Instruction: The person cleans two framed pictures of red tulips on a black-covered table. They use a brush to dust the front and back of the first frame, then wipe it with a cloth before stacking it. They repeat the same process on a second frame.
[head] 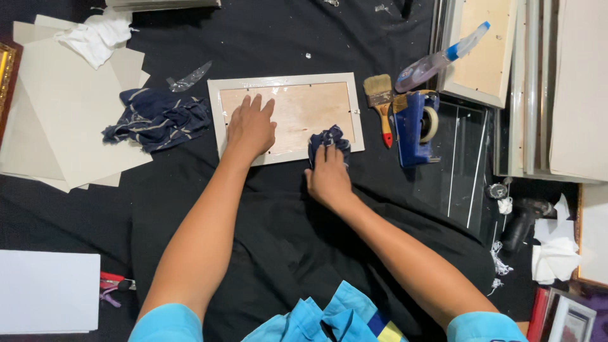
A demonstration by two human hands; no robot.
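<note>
On the black cloth [266, 209] mid-table, a white picture frame [286, 118] lies flat, long axis left-right, its glass showing a wooden panel. Left hand [251, 126] rests on the glass, fingers spread, gripping nothing; right hand [328, 177] has fingers curled round a dark blue rag [329, 138] at the lower right corner. Wiping looks midway, judging by that; how clean the glass is can't be told.
</note>
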